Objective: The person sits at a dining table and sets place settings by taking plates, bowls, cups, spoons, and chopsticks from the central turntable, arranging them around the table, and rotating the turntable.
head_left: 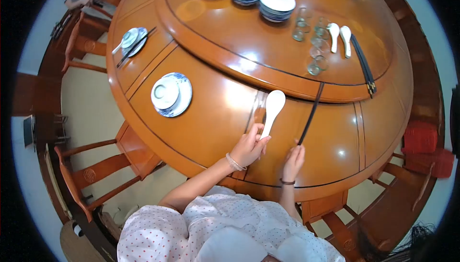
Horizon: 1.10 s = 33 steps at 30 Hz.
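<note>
Both busy by the near edge of the bench (pixel 211 135), the left grip (pixel 248 147) pinches a white spoon (pixel 274 106) by its handle while the right grip (pixel 293 161) clasps black chopsticks (pixel 312 115) beside it!

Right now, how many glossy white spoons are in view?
4: one spoon in the left hand, two on the round wooden turntable, one at the blue-white plate farthest left.

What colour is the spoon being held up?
White; the held spoon shows best in the head view.
</note>
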{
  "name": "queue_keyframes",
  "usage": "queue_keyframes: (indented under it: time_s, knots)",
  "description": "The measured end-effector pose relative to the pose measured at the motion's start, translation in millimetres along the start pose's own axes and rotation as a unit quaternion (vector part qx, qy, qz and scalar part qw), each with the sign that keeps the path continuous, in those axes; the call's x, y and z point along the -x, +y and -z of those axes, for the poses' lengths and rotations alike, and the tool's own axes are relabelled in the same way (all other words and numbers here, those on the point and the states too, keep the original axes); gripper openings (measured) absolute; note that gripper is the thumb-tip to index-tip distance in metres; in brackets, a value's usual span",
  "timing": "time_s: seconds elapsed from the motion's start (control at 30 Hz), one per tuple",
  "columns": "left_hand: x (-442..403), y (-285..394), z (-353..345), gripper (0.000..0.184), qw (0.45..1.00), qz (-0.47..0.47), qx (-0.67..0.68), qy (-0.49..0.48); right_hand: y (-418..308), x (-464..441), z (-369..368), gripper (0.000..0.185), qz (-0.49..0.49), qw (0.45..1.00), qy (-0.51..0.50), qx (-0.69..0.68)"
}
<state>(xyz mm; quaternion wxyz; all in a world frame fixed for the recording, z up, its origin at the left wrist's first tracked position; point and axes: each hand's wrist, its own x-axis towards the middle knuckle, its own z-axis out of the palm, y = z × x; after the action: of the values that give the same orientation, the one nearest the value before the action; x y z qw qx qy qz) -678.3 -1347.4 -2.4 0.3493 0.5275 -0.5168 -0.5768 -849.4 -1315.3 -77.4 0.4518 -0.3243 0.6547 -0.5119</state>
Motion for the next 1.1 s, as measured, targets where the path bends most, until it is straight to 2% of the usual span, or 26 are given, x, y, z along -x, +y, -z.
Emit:
queue_keyframes:
  time_s: [0.03,0.07,0.1,0.13,0.2,0.4,0.47,0.5,0.53,0.6,0.73,0.8,0.87,0.93,1.1]
  knots:
    - [9,-2,11,0.024,0.999,-0.02,0.004,0.044,-5,18,-21,0.023,-0.001,1.0,-0.007,0.0]
    - [17,-5,23,0.025,0.996,-0.039,0.007,0.084,-11,36,-39,0.023,-0.03,0.997,-0.063,-0.028]
    - [29,-7,38,0.023,0.993,-0.024,0.008,0.116,-13,52,-55,0.023,-0.06,0.99,-0.115,-0.056]
    - [40,-10,55,0.023,0.993,-0.019,0.008,0.115,-12,63,-69,0.023,-0.064,0.99,-0.115,-0.056]
    - [59,-18,96,0.024,0.974,-0.06,0.013,0.218,-11,78,-103,0.023,-0.13,0.959,-0.24,-0.078]
    - [104,-32,242,0.031,0.925,-0.064,-0.036,0.374,-11,125,-198,0.028,-0.223,0.923,-0.282,-0.135]
    - [108,-29,285,0.034,0.915,-0.006,-0.073,0.396,-1,133,-226,0.029,-0.303,0.86,-0.303,-0.278]
    - [108,-33,305,0.028,0.914,-0.005,-0.096,0.395,6,134,-237,0.03,-0.307,0.839,-0.319,-0.317]
    - [107,-36,322,0.028,0.917,-0.002,-0.097,0.387,12,137,-249,0.03,-0.309,0.84,-0.311,-0.319]
    - [103,-39,348,0.026,0.92,0.002,-0.213,0.328,21,140,-271,0.03,-0.318,0.812,-0.299,-0.387]
    - [92,-41,376,0.023,0.932,-0.004,-0.281,0.231,34,146,-303,0.03,-0.283,0.816,-0.288,-0.413]
    - [86,-49,382,0.022,0.93,0.001,-0.3,0.214,35,149,-315,0.027,-0.278,0.817,-0.284,-0.419]
    - [82,-51,383,0.022,0.929,0.016,-0.315,0.193,36,152,-328,0.023,-0.243,0.863,-0.263,-0.356]
    - [80,-46,383,0.023,0.93,0.031,-0.321,0.176,39,152,-336,0.019,-0.239,0.868,-0.25,-0.356]
    - [73,-45,384,0.024,0.92,-0.007,-0.355,0.166,40,148,-350,0.018,-0.192,0.916,-0.238,-0.26]
